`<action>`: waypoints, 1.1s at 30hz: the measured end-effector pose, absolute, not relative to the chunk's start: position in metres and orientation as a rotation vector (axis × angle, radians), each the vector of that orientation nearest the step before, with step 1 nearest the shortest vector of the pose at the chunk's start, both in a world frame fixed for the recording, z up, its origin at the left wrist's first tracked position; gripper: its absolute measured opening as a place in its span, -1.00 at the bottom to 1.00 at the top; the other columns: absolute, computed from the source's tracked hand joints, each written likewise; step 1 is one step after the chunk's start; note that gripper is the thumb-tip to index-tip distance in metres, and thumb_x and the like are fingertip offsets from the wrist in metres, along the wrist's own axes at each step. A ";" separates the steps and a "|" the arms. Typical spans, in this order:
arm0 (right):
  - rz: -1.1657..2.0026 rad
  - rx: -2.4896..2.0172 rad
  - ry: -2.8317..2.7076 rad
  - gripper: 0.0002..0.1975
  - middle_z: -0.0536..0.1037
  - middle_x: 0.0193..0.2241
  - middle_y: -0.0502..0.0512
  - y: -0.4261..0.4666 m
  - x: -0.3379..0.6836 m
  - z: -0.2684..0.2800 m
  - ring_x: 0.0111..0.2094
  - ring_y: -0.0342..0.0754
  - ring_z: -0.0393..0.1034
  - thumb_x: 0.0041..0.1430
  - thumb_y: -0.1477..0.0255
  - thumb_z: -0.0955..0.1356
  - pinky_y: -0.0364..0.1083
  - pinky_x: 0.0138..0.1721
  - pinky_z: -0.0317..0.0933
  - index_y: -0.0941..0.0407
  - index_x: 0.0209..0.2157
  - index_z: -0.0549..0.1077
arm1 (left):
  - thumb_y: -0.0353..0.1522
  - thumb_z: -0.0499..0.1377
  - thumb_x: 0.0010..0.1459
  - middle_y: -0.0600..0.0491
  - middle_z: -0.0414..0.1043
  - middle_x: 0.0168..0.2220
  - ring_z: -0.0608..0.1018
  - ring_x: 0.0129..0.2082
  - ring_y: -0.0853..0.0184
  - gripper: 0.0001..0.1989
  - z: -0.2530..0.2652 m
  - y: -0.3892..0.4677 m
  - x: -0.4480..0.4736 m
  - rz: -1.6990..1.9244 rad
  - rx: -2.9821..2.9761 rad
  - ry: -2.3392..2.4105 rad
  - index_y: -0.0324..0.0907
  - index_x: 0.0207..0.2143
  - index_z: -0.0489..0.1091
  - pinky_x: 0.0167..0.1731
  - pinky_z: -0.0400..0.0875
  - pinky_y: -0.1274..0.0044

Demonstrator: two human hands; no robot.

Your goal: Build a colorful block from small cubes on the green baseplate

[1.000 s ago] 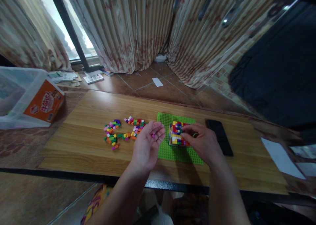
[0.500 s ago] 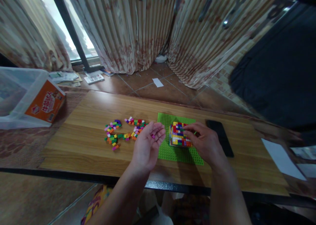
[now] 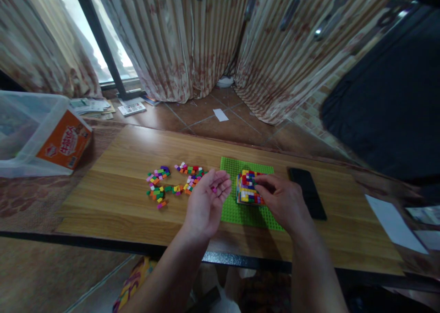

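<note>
My left hand is turned palm up, fingers loosely cupped, and a small magenta toy brick rests in it. A block of stacked, many-coloured toy bricks stands on a green studded baseplate. Over the right part of this block, my right hand has thumb and forefinger pinched together at its top face. Whatever is between those fingertips is too small and covered to name. Part of the block's right side is hidden behind the hand.
Loose bricks lie in clusters on the wooden table, left of my hands. A black phone lies right of the baseplate, with white paper farther right. A clear plastic bin stands at the left.
My right hand has moved slightly left across the top of the brick block, its fingertips closer together. The left hand stays palm up with the magenta brick.
</note>
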State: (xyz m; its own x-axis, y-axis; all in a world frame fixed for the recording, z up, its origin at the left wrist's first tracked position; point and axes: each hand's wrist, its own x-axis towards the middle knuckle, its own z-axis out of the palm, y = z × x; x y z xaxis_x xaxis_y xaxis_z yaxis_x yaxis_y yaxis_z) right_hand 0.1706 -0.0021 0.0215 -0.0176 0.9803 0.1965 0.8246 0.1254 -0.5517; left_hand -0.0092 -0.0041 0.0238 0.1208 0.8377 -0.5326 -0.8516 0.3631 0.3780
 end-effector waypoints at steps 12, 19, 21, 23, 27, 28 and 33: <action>0.445 -1.854 -1.736 -0.83 0.65 -0.38 0.10 -0.004 0.166 0.021 -0.35 0.05 0.55 0.06 0.38 0.37 0.01 -0.26 0.35 0.09 -0.31 0.58 | -0.34 0.14 0.18 -0.01 0.48 -0.42 0.50 -0.40 0.41 -0.77 0.024 -0.004 -0.008 1.227 -0.033 0.776 -0.31 -0.43 0.48 -0.25 0.38 0.56; 0.395 -1.884 -1.730 -0.85 0.64 -0.41 0.11 -0.004 0.162 0.021 -0.39 0.05 0.53 0.04 0.36 0.39 0.03 -0.27 0.34 0.10 -0.36 0.59 | -0.34 0.14 0.18 -0.01 0.48 -0.43 0.50 -0.41 0.41 -0.76 0.024 -0.004 -0.008 1.225 -0.023 0.779 -0.31 -0.45 0.48 -0.26 0.39 0.56; 0.390 -1.850 -1.751 -0.86 0.65 -0.39 0.11 -0.004 0.163 0.021 -0.37 0.06 0.53 0.06 0.38 0.37 0.02 -0.25 0.33 0.09 -0.40 0.58 | -0.34 0.15 0.17 -0.01 0.48 -0.42 0.51 -0.41 0.41 -0.77 0.023 -0.004 -0.008 1.228 -0.019 0.776 -0.31 -0.44 0.49 -0.25 0.39 0.56; 0.375 -1.816 -1.789 -0.86 0.65 -0.37 0.11 -0.004 0.165 0.020 -0.34 0.06 0.53 0.07 0.39 0.36 0.01 -0.24 0.32 0.08 -0.42 0.58 | -0.33 0.15 0.17 -0.01 0.48 -0.42 0.51 -0.40 0.41 -0.77 0.023 -0.004 -0.009 1.232 -0.017 0.773 -0.31 -0.44 0.49 -0.25 0.39 0.56; 0.350 -1.796 -1.877 -0.84 0.63 -0.34 0.12 -0.003 0.168 0.020 -0.31 0.06 0.52 0.10 0.41 0.33 0.00 -0.24 0.30 0.10 -0.39 0.57 | -0.34 0.16 0.16 -0.01 0.48 -0.42 0.51 -0.41 0.41 -0.78 0.023 -0.004 -0.009 1.229 -0.017 0.771 -0.31 -0.44 0.49 -0.26 0.40 0.56; 0.347 -1.789 -1.900 -0.84 0.63 -0.34 0.12 -0.002 0.169 0.020 -0.31 0.05 0.51 0.11 0.41 0.32 0.00 -0.23 0.29 0.10 -0.39 0.56 | -0.34 0.15 0.16 -0.01 0.48 -0.42 0.51 -0.41 0.41 -0.78 0.024 -0.004 -0.009 1.229 -0.016 0.770 -0.31 -0.44 0.49 -0.26 0.40 0.57; 0.360 -1.765 -1.921 -0.82 0.61 -0.34 0.12 -0.002 0.172 0.019 -0.31 0.02 0.49 0.14 0.40 0.29 -0.02 -0.24 0.29 0.10 -0.39 0.54 | -0.33 0.16 0.16 0.00 0.48 -0.42 0.51 -0.40 0.41 -0.78 0.025 -0.005 -0.009 1.228 -0.020 0.777 -0.30 -0.44 0.48 -0.26 0.40 0.56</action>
